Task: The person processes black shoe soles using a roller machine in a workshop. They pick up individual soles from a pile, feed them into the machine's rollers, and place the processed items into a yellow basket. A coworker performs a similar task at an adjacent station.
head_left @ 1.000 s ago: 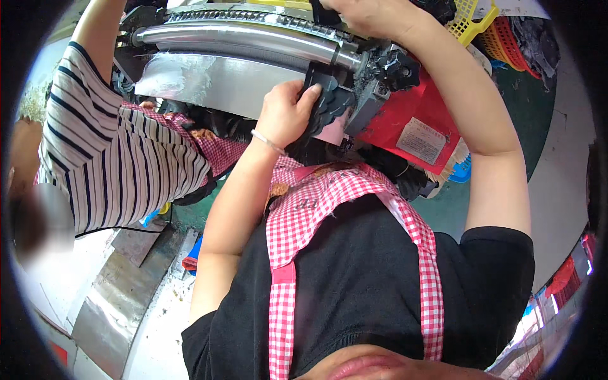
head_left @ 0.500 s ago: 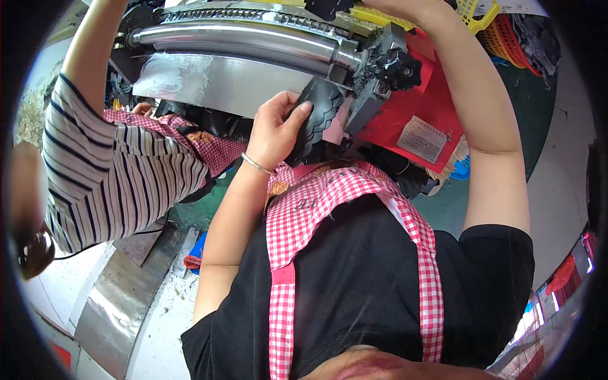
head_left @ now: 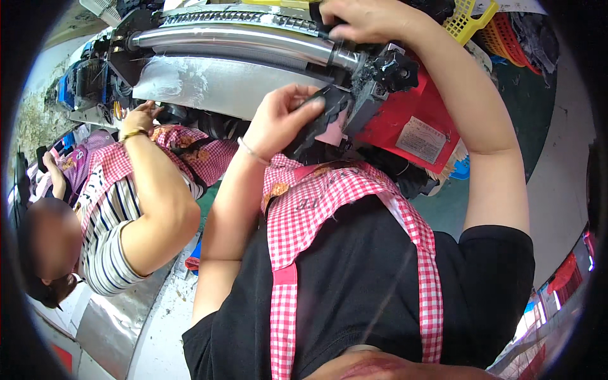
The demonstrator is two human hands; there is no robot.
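My left hand (head_left: 282, 120) is closed on a black scalloped-edge piece (head_left: 326, 114), thumb on top. It holds this piece at the right end of a flat metal plate (head_left: 237, 85), in front of a shiny steel roller (head_left: 240, 37). Beyond the roller's right end, my right hand (head_left: 373, 20) pinches a dark piece (head_left: 322, 18), mostly hidden by the fingers. Both belong to a roller machine with a ribbed bar (head_left: 247, 19) behind the roller. A black knob (head_left: 397, 71) sits close to my right forearm.
At my left a co-worker in a striped shirt (head_left: 104, 266) reaches one hand (head_left: 140, 117) toward the machine's left side. A red machine housing (head_left: 396, 117) stands to the right. Yellow (head_left: 465, 22) and orange (head_left: 506, 41) baskets sit at the far right. Pale scraps lie on the metal plate.
My right hand has come down and left toward the roller's end. My left hand has shifted slightly, still gripping its black piece. The co-worker has leaned back, arm lowered.
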